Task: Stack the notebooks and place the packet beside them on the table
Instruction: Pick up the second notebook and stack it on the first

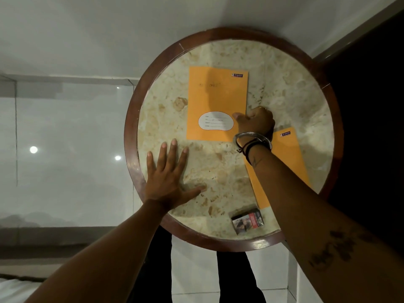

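An orange notebook [215,99] with a white label lies flat near the middle of the round marble table [290,88]. My right hand [256,122] pinches its near right edge, thumb on the cover. A second orange notebook [294,158] lies at the right, partly hidden under my right forearm. A small packet [248,220] sits near the table's front edge. My left hand [169,173] rests flat on the marble with fingers spread, left of the notebooks, holding nothing.
The table has a raised dark wooden rim [131,136]. A glass panel [72,149] and grey floor lie to the left, a dark wall to the right. My legs stand below the table's near edge on white tiles.
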